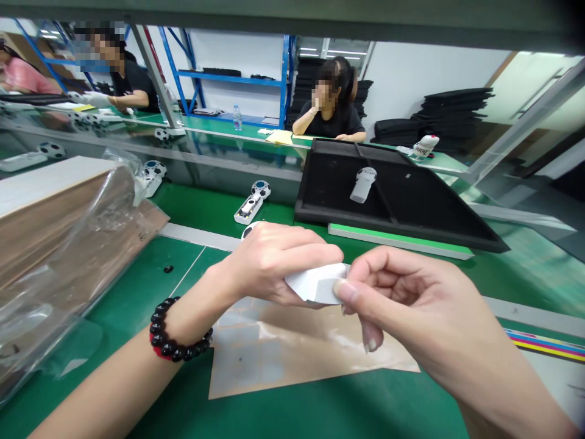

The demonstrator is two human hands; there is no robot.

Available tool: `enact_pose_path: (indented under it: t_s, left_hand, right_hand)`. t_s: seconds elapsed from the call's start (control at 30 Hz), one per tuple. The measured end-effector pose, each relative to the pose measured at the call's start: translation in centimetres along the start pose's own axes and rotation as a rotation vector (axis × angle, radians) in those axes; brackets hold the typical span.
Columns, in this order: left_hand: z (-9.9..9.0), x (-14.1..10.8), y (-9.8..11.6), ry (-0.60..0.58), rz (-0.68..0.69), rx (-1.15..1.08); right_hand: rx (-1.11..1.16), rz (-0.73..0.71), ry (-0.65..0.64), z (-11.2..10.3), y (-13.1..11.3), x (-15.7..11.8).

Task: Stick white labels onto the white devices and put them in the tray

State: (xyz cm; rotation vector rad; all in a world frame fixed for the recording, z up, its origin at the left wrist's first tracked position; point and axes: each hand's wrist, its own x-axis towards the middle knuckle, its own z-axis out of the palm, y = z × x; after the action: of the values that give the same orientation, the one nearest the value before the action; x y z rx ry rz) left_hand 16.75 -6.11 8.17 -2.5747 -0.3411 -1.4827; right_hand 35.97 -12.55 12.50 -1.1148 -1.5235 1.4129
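My left hand point(274, 259), with a dark bead bracelet point(176, 341) on its wrist, grips a small white device point(315, 283) above the green table. My right hand point(411, 305) pinches the device's near edge between thumb and forefinger. Under both hands lies a tan sticker backing sheet point(292, 350) with pale square labels. The device's round black-and-white end point(249, 230) peeks out behind my left hand.
A cardboard box in clear plastic point(59, 238) fills the left. A black tray point(411, 201) holding one white device point(363, 185) stands at the back right. Another football-patterned device point(252, 204) lies behind my hands. Other people sit at the far benches.
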Motion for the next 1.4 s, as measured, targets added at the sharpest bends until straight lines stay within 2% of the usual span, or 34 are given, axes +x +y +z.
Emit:
enact_pose_path:
  t_s: [0.2,0.33,0.37,0.47,0.5,0.53,0.63,0.7,0.77,0.83,0.9,0.97,1.0,1.07,1.13,1.17,1.23,1.4]
  left_hand:
    - [-0.1,0.0,0.0,-0.011,0.013,0.008]
    - [-0.3,0.1,-0.2,0.0,0.031,0.052]
    - [-0.3,0.2,-0.3,0.007,0.036,0.061]
    - [-0.4,0.4,-0.5,0.073,0.081,0.072]
    - [-0.4,0.5,-0.4,0.108,0.09,0.086]
    - [-0.4,0.6,-0.3,0.145,0.091,0.11]
    - [-0.2,0.8,0.2,0.244,0.07,0.195]
    - [0.0,0.8,0.5,0.253,0.071,0.214]
    - [0.3,0.8,0.8,0.231,0.06,0.195]
    - [0.6,0.7,0.8,0.191,0.032,0.124]
    - [0.7,0.5,0.5,0.061,-0.013,0.038]
    - [0.7,-0.1,-0.3,-0.186,-0.136,-0.032]
    - [0.7,-0.5,-1.0,-0.316,-0.248,-0.048]
    - [0.6,-1.9,-2.5,-0.528,-0.558,-0.032]
    - [0.6,-3.6,-4.1,-0.639,-0.88,0.049]
    - [0.8,-4.5,-4.9,-0.669,-0.999,0.092]
    - [1.4,-6.2,-6.4,-0.673,-1.129,0.147]
    - [3.6,-8.2,-9.7,-0.61,-1.304,0.158]
  right_hand:
    - [-0.071,-0.028,0.011,0.0,0.0,-0.1]
    - [-0.242,-0.14,-0.004,-0.7,-0.3,-0.3]
    - [-0.306,-0.178,0.055,-0.8,-0.3,-0.4]
    - [-0.42,-0.281,0.347,-0.9,-0.2,-0.3]
    - [-0.415,-0.316,0.39,-0.7,0.0,-0.2]
    - [-0.404,-0.347,0.368,-0.4,0.1,0.0]
    - [-0.33,-0.396,0.057,0.4,0.5,0.5]
    - [-0.276,-0.38,-0.094,0.8,0.7,0.7]
    - [-0.278,-0.375,-0.134,1.0,0.9,0.8]
    - [-0.391,-0.37,-0.094,0.9,1.1,0.8]
    - [-0.551,-0.361,-0.019,0.5,1.4,1.2]
    - [-0.629,-0.301,0.047,-0.6,1.9,2.0]
    - [-0.604,-0.255,0.089,-1.4,2.2,2.6]
    - [-0.463,-0.175,0.226,-3.3,3.0,4.0]
    - [-0.316,-0.188,0.427,-5.2,4.1,5.4]
    - [-0.272,-0.21,0.49,-6.0,4.7,5.9]
    - [-0.228,-0.239,0.533,-7.1,5.7,6.6]
    - [-0.251,-0.225,0.427,-7.3,6.6,6.8]
